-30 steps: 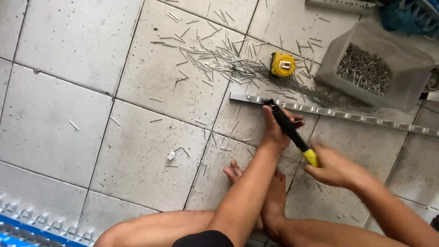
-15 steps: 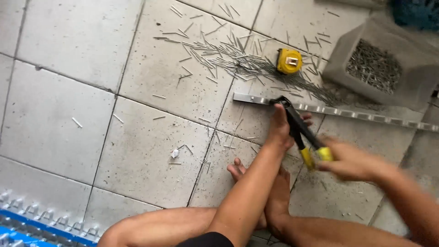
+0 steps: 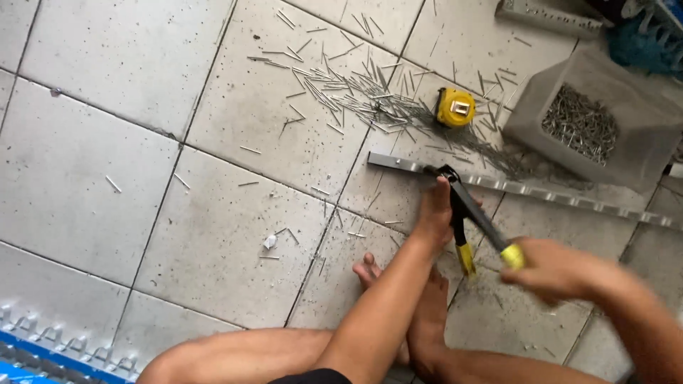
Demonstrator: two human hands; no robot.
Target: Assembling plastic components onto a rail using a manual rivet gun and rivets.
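A long grey metal strip (image 3: 569, 200) lies across the tiled floor. My left hand (image 3: 435, 213) presses down beside the strip's left end, next to the head of a black rivet tool (image 3: 469, 213) with yellow handle ends. My right hand (image 3: 551, 270) grips the tool's upper handle; the lower handle hangs apart from it, so the handles are spread. The tool's nose sits on the strip. My bare foot (image 3: 370, 270) rests on the tile below my left forearm.
A yellow tape measure (image 3: 455, 107) lies above the strip among several scattered rivet pins (image 3: 341, 85). A grey box of rivets (image 3: 590, 124) stands at the upper right. Another metal strip (image 3: 548, 18) lies at the top, more pieces at the bottom left.
The view has shifted left, so everything sits further right in frame. My right hand moved right and down, spreading the tool's handles apart. My left hand stayed on the strip.
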